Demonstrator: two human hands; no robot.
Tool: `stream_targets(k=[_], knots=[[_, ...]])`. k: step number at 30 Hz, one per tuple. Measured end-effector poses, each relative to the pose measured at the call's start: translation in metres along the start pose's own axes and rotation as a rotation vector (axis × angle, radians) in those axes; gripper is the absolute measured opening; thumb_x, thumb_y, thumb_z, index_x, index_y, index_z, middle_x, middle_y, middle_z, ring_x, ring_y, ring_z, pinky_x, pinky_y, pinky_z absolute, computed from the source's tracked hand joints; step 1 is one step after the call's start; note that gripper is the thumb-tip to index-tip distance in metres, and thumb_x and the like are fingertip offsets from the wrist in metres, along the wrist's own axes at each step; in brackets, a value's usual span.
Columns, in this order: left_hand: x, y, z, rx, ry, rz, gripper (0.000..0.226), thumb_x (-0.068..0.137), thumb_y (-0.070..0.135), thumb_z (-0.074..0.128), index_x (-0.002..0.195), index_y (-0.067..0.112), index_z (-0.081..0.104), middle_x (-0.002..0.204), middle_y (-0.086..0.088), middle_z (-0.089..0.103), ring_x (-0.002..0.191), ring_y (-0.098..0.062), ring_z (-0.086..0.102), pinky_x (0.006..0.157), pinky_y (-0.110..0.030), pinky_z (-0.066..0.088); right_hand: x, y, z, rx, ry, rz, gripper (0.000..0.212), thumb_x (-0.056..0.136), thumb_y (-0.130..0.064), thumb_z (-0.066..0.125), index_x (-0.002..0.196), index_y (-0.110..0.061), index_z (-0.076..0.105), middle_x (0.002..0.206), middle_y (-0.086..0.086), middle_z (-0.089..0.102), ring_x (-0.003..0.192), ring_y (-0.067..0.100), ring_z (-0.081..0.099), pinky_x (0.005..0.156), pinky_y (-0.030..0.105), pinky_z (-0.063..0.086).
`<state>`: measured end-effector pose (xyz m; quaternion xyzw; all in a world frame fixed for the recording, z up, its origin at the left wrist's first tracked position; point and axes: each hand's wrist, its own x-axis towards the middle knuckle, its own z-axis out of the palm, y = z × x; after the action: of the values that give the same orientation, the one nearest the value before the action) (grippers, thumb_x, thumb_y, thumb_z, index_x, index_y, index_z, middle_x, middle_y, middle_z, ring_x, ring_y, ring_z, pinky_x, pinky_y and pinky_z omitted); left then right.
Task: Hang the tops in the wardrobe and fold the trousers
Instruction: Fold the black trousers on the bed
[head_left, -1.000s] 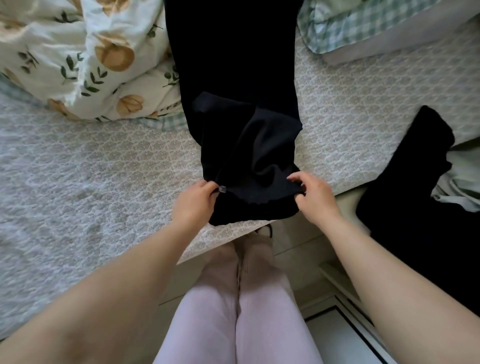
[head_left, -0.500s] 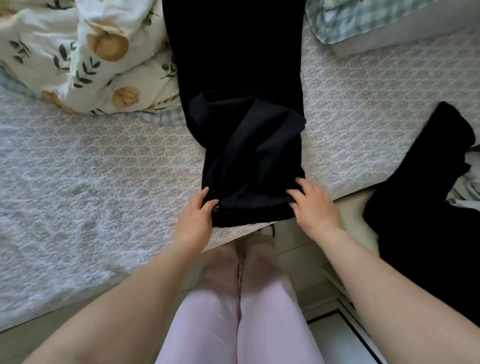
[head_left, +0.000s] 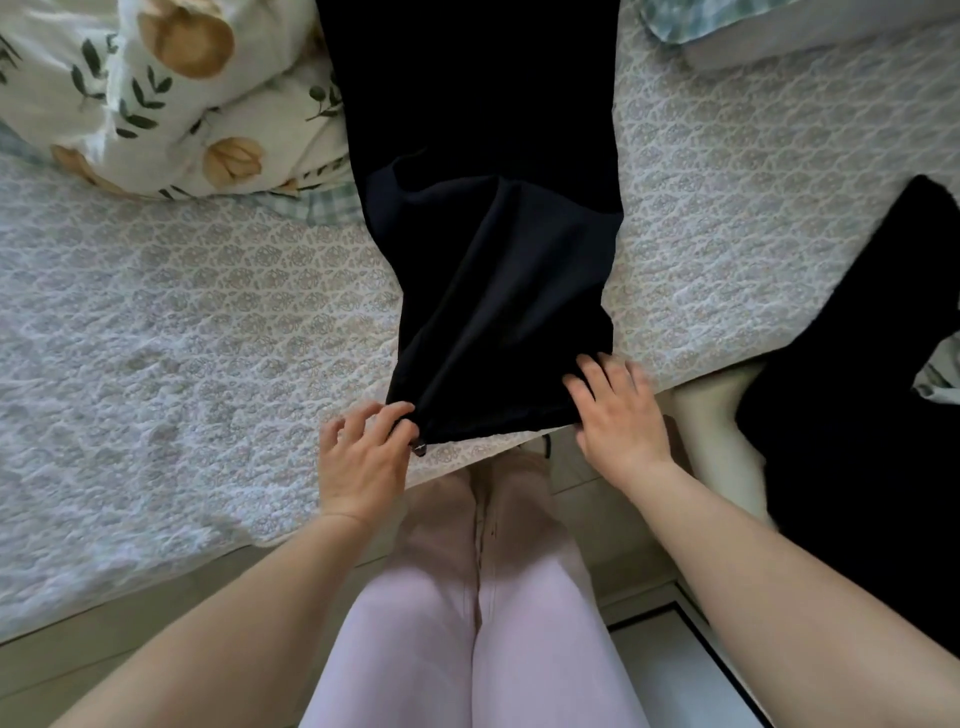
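1. Spread lengthwise on the bed (head_left: 182, 364): black trousers (head_left: 493, 286), hem at the near edge.
2. Pinching the hem's left corner: left grip (head_left: 363, 457), fingers curled.
3. Pressing flat on the right corner: right grip (head_left: 618, 410), fingers straight and spread.
4. Draped over the bed's edge, far right: dark garment (head_left: 857, 415).

The head view looks steeply down, close over the bed (head_left: 208, 364) edge.
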<state>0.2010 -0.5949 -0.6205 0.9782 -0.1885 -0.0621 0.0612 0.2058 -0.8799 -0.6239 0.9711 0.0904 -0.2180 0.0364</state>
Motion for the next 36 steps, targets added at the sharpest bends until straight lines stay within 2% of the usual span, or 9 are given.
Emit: stream_targets(k=[5,8,12,14,17,21,27,31,36], knots=[[0.017,0.011,0.006,0.069,-0.327,-0.025,0.058,0.064,0.041,0.083,0.117,0.023,0.065,0.121,-0.003,0.064,0.113,-0.026,0.058,0.094,-0.046,0.028,0.005,-0.01,-0.007,-0.144,-0.204,0.044,0.091,0.064,-0.041,0.076,0.143,-0.014,0.038,0.145,0.01,0.039,0.135,0.03,0.033,0.109,0.053,0.025],[0.025,0.014,0.008,0.11,-0.393,-0.021,0.064,0.06,0.045,0.084,0.116,0.022,0.065,0.118,-0.005,0.063,0.11,-0.029,0.058,0.092,-0.054,0.039,0.01,-0.01,-0.008,-0.137,-0.188,0.032,0.083,0.05,-0.032,0.083,0.127,-0.011,0.058,0.126,0.012,0.057,0.118,0.032,0.053,0.097,0.053,0.041],[0.032,0.01,0.008,0.091,-0.368,-0.024,0.058,0.058,0.039,0.086,0.11,0.021,0.066,0.112,-0.006,0.064,0.102,-0.03,0.06,0.086,-0.056,0.044,0.018,0.0,-0.006,-0.001,-0.035,-0.059,0.064,0.049,-0.034,0.076,0.106,-0.007,0.066,0.107,0.015,0.063,0.098,0.036,0.061,0.08,0.048,0.051],[0.038,0.008,0.007,0.068,-0.346,-0.025,0.053,0.058,0.035,0.086,0.106,0.02,0.068,0.107,-0.006,0.064,0.096,-0.031,0.061,0.084,-0.053,0.046,0.02,0.004,-0.012,0.086,0.017,-0.073,0.047,0.062,-0.038,0.055,0.096,-0.007,0.066,0.097,0.012,0.064,0.089,0.034,0.062,0.07,0.042,0.052],[0.05,0.006,0.002,0.039,-0.329,-0.031,0.037,0.074,0.033,0.077,0.104,0.016,0.065,0.103,-0.007,0.062,0.093,-0.032,0.058,0.076,-0.042,0.045,0.023,0.009,-0.018,0.185,0.039,-0.066,0.047,0.069,-0.04,0.036,0.087,-0.007,0.066,0.087,0.01,0.063,0.081,0.033,0.062,0.057,0.036,0.05],[0.065,-0.004,-0.006,-0.165,-0.349,-0.099,0.03,0.095,0.038,0.051,0.113,0.015,0.059,0.109,-0.003,0.057,0.101,-0.025,0.05,0.068,-0.031,0.035,0.025,0.013,-0.028,0.305,-0.024,0.018,0.044,0.079,-0.036,0.036,0.095,-0.003,0.062,0.096,0.013,0.061,0.093,0.033,0.054,0.068,0.04,0.046],[0.077,-0.025,-0.053,-0.234,-0.26,0.042,0.023,0.09,0.024,0.062,0.11,0.012,0.064,0.101,-0.005,0.061,0.088,-0.03,0.06,0.056,-0.027,0.027,0.016,0.031,-0.058,0.354,-0.108,0.02,0.028,0.089,-0.016,0.05,0.116,-0.011,0.053,0.113,0.006,0.055,0.107,0.025,0.05,0.083,0.038,0.043],[0.098,-0.026,-0.091,-0.185,-0.365,0.056,0.017,0.091,0.029,0.06,0.106,0.021,0.061,0.099,0.004,0.052,0.092,-0.022,0.055,0.058,-0.028,0.035,0.015,0.038,-0.088,0.385,-0.219,0.035,0.025,0.091,-0.014,0.051,0.115,-0.019,0.053,0.113,0.0,0.053,0.105,0.021,0.05,0.08,0.034,0.042],[0.114,-0.025,-0.132,-0.633,-0.11,-0.282,0.016,0.079,0.01,0.075,0.08,0.016,0.061,0.085,0.006,0.044,0.083,-0.018,0.048,0.069,-0.022,0.04,0.014,0.047,-0.134,1.035,0.23,0.405,0.024,0.078,0.0,0.067,0.086,-0.021,0.061,0.1,0.0,0.053,0.093,0.01,0.049,0.078,0.015,0.036]])
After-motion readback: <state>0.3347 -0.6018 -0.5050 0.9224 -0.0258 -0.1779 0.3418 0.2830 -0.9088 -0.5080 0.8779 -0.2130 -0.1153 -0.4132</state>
